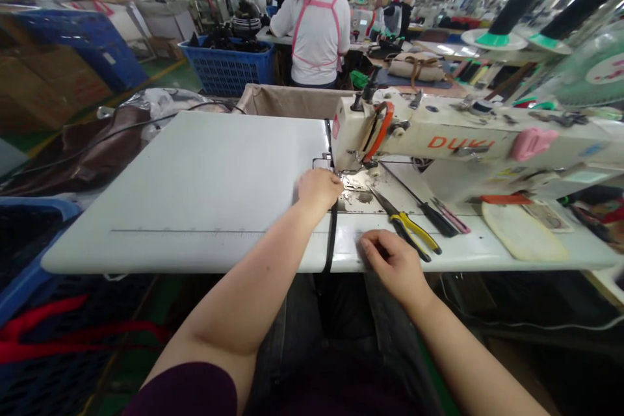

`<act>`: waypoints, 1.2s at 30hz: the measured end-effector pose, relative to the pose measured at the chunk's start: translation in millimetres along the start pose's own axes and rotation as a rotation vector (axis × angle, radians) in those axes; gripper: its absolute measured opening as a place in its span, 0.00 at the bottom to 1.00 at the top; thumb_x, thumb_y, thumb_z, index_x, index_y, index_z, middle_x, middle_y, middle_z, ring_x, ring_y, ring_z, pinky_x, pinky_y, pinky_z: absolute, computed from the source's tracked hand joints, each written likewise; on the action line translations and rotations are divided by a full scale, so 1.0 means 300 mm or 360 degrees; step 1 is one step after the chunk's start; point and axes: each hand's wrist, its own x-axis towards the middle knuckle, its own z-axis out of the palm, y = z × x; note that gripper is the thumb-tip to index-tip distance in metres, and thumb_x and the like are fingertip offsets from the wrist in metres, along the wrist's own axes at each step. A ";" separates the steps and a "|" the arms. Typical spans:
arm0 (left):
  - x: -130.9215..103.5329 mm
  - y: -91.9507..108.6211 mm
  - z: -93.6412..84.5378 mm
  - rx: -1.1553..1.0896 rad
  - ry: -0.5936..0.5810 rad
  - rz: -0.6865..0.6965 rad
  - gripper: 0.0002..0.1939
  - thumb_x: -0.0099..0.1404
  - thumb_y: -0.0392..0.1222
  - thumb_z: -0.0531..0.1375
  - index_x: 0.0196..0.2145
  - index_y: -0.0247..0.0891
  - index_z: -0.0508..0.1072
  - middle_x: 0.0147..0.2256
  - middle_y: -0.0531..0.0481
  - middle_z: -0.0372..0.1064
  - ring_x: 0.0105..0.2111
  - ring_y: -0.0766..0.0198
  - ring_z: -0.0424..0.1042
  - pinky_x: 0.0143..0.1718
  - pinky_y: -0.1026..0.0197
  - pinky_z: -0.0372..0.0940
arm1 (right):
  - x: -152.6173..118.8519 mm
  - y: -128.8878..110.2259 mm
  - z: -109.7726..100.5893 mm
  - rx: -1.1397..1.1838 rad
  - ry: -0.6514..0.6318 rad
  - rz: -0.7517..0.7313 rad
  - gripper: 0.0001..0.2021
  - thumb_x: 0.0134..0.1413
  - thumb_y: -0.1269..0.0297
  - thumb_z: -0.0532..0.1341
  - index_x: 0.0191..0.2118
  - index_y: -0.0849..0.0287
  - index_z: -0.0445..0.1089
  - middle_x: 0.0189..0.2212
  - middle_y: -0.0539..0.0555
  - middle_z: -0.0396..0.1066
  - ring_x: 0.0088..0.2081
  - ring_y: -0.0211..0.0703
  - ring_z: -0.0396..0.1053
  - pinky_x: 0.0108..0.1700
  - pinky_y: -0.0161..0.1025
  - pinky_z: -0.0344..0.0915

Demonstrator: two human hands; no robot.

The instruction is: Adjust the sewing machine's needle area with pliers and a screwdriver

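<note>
A narrow black strap (331, 240) runs across the white sewing machine table, hangs over the front edge and continues behind the needle area. My left hand (319, 188) is closed at the strap, fingertips pinched beside the presser foot and the metal needle plate (358, 198). Above it stands the head of the sewing machine (348, 133). My right hand (397, 264) rests at the table's front edge, fingers loosely curled, with nothing visible in them. Closest to it lie pliers with yellow and black handles (409, 227). The left fingertips partly hide the strap.
Right of the pliers lie a screwdriver (436, 218), a pink-handled tool (453, 216) and a pale yellow pad (524, 232). Blue crates (229, 68) stand to the left and behind. A person in a pink-strapped apron (319, 32) sits ahead. Thread cones (511, 0) stand at right.
</note>
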 end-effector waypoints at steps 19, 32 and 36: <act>-0.004 -0.023 0.043 0.0046 0.0299 0.0236 0.06 0.66 0.38 0.65 0.35 0.42 0.84 0.40 0.47 0.79 0.48 0.51 0.72 0.51 0.49 0.60 | -0.007 0.000 0.003 -0.0018 0.0098 -0.0065 0.11 0.67 0.59 0.59 0.34 0.55 0.74 0.31 0.54 0.77 0.32 0.45 0.72 0.38 0.42 0.68; -0.006 -0.021 0.045 0.0092 0.0338 0.0304 0.08 0.67 0.37 0.64 0.30 0.42 0.82 0.39 0.47 0.77 0.46 0.53 0.71 0.49 0.49 0.57 | -0.011 0.010 0.003 -0.0071 0.0112 -0.0053 0.11 0.67 0.57 0.60 0.35 0.55 0.75 0.31 0.54 0.77 0.33 0.46 0.73 0.38 0.43 0.68; -0.005 -0.019 0.045 0.0092 0.0327 0.0318 0.08 0.67 0.37 0.63 0.30 0.42 0.82 0.39 0.47 0.77 0.46 0.54 0.71 0.49 0.50 0.57 | -0.009 0.009 0.005 -0.0081 0.0101 -0.0059 0.11 0.67 0.57 0.60 0.35 0.55 0.75 0.31 0.53 0.77 0.32 0.46 0.73 0.38 0.43 0.68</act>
